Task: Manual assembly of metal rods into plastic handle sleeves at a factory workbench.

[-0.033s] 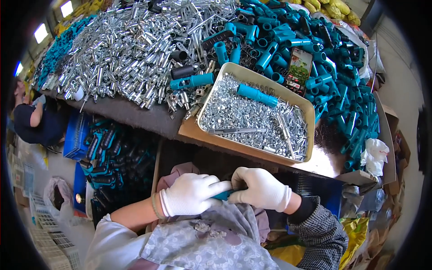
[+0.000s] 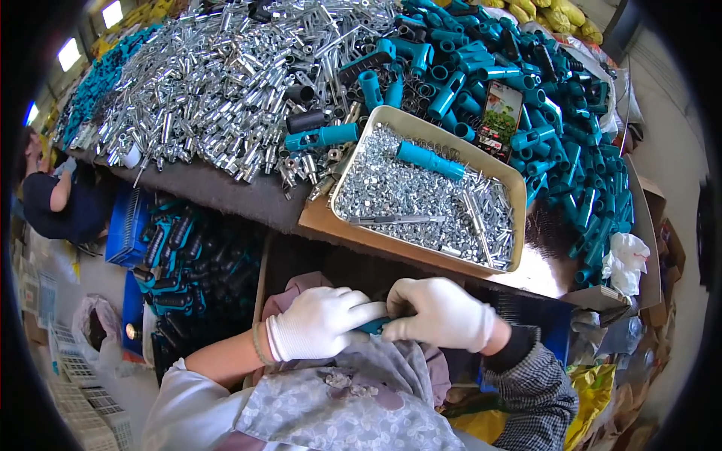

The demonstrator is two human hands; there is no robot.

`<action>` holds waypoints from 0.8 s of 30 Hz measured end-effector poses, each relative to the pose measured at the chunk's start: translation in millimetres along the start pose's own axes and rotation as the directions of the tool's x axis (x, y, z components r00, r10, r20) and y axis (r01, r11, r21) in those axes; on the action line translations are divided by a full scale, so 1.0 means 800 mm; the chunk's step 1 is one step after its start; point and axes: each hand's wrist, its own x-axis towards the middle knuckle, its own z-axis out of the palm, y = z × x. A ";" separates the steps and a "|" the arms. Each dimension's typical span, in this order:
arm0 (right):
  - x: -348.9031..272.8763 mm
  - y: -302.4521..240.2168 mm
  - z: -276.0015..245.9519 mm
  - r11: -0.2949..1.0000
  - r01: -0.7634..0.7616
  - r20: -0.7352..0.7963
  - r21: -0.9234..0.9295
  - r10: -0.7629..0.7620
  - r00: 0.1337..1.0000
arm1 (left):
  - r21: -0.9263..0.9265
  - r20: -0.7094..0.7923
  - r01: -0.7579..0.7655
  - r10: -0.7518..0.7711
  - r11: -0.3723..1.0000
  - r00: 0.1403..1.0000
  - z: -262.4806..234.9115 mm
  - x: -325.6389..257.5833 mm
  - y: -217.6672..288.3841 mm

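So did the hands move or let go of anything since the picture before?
Nothing visibly changed. The left hand and the right hand, both in white gloves, hold the same teal part between them over the lap, and the tray of small metal pieces sits where it was.

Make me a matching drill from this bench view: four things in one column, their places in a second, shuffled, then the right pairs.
Things:
1. metal tray
2. small teal part
3. blue crate
4. white rag

Places:
A. under the table's left edge
B. between the left hand and right hand
C. at the table's right end, beside the teal tubes
D. on the table, full of small silver parts

Pairs: 1-D, 2-B, 3-A, 4-C
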 end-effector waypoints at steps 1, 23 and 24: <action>0.001 0.001 -0.019 0.987 0.147 -0.052 -0.069 -0.150 0.987 | 0.053 -0.045 -0.021 0.024 0.998 0.999 -0.002 0.002 -0.003; 0.097 0.080 -0.085 0.886 -0.166 -0.533 -0.434 -0.104 0.840 | -0.096 -0.157 0.104 -0.118 0.990 0.981 0.007 -0.001 0.009; 0.095 0.089 -0.086 0.879 -0.134 -0.586 -0.458 -0.185 0.789 | -0.093 -0.168 0.098 -0.113 0.991 0.979 0.007 -0.001 0.010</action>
